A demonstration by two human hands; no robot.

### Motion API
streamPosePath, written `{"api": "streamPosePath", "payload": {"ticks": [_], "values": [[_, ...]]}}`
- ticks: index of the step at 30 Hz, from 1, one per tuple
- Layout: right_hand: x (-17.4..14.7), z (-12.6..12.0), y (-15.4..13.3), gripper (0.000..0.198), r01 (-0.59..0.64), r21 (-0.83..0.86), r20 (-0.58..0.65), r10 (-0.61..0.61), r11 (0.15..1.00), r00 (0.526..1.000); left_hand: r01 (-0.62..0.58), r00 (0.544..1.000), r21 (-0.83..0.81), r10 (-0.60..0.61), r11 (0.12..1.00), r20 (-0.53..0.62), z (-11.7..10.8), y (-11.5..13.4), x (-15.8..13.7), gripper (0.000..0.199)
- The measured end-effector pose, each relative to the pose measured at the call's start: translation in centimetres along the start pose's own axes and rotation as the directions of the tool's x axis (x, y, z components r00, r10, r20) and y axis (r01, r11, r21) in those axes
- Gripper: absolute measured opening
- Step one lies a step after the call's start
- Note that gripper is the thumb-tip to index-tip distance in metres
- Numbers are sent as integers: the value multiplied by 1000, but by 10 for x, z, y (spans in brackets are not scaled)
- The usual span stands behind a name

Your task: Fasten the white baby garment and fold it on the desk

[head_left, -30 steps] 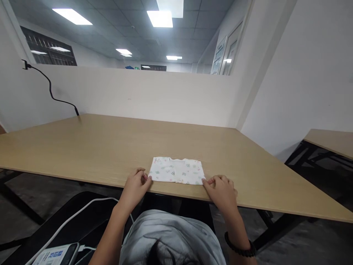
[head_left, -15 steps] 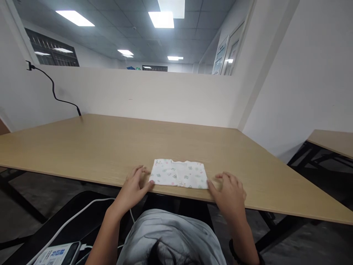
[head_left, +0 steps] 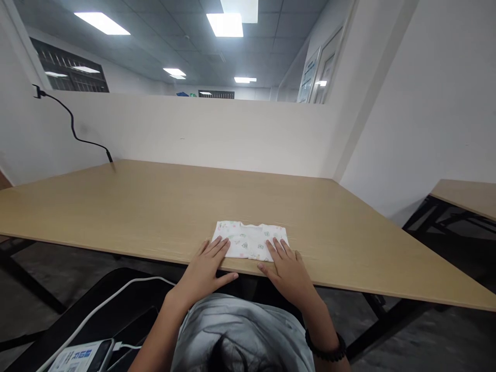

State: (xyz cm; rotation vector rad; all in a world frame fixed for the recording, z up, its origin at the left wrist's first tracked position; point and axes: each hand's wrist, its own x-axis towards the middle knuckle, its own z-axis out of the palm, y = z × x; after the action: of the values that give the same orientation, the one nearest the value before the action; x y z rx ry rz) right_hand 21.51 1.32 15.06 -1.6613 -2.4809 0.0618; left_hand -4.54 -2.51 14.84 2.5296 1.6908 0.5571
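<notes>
A folded white garment (head_left: 248, 238) with small printed figures lies flat at the near edge of the table, its neckline notch on the far side. My left hand (head_left: 207, 268) rests on its left near corner, fingers stretched out and thumb spread toward the middle. On the right part of the cloth lie the fingers of my right hand (head_left: 289, 268), flat and apart, with the thumb by the table edge. Both palms face down and neither hand grips anything. Parts of the garment's two near corners are hidden under the fingers.
The wooden table (head_left: 174, 196) reaches back to a low white wall (head_left: 217, 132). A black flexible cable (head_left: 73, 129) hangs down at the far left. Below left, a white cable (head_left: 96, 310) crosses a black chair near a boxy device (head_left: 83, 356). Another table (head_left: 468, 199) stands at right.
My hands have moved inward from the garment's left and right sides and now lie flat on top of it, fingers stretched forward. The garment stays in nearly the same place.
</notes>
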Motion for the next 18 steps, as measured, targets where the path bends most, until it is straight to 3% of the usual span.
{"api": "streamPosePath", "payload": {"ticks": [6, 10, 18], "values": [[25, -8, 4, 69, -75, 7, 77, 74, 997, 994, 88, 988, -59, -79, 994, 132, -9, -5, 37, 86], [42, -11, 12, 68, -85, 22, 81, 83, 996, 993, 112, 984, -67, -101, 991, 148, -7, -14, 58, 87], [30, -6, 18, 68, -15, 33, -17, 15, 999, 1000, 64, 997, -151, -56, 987, 56, -9, -12, 41, 77]]}}
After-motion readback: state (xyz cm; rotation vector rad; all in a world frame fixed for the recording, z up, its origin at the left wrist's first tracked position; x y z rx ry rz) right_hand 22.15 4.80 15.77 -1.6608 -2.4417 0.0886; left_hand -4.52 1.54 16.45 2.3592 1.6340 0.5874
